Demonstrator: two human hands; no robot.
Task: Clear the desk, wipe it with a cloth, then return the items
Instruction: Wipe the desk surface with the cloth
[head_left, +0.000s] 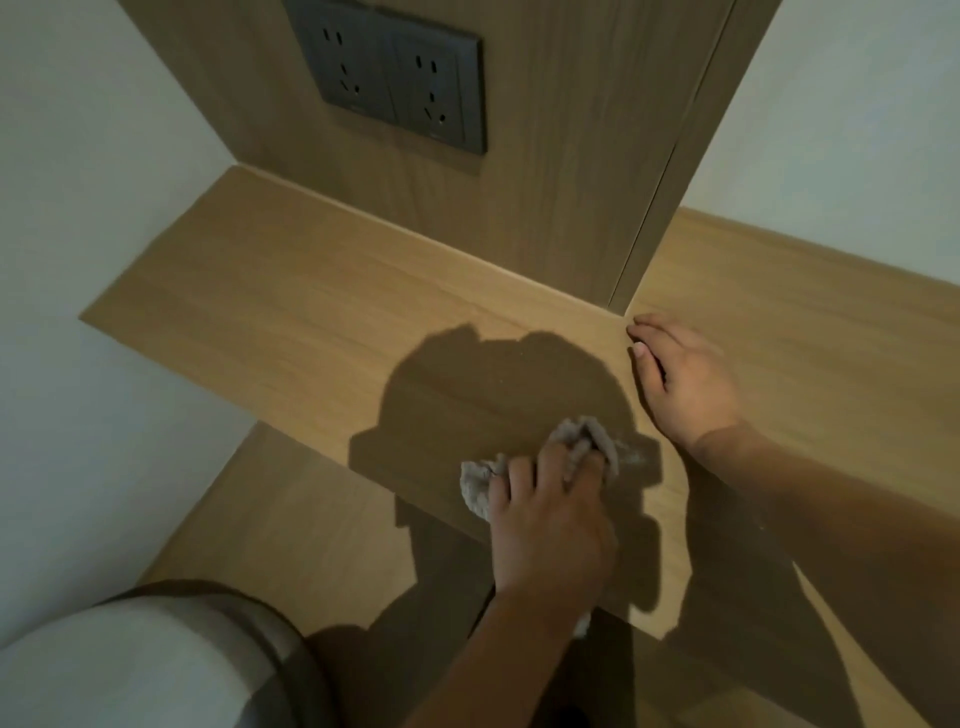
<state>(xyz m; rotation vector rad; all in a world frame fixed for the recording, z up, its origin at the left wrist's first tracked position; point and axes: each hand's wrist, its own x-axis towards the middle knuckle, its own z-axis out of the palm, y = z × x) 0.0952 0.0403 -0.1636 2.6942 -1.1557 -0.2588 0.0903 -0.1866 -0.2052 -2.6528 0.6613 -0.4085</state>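
Cloth (597, 441), a bunched grey rag, lies at the near edge of the desk (311, 322), right of centre, under the left hand (545, 525), whose grip curls round it and presses it down. The right hand (685, 379) rests flat, fingers straight, farther back by the wooden panel (545, 156) with dark sockets (395, 78). It looks soft, light and limp; best held by a wad in the palm, since loose corners would probably drag and fold.
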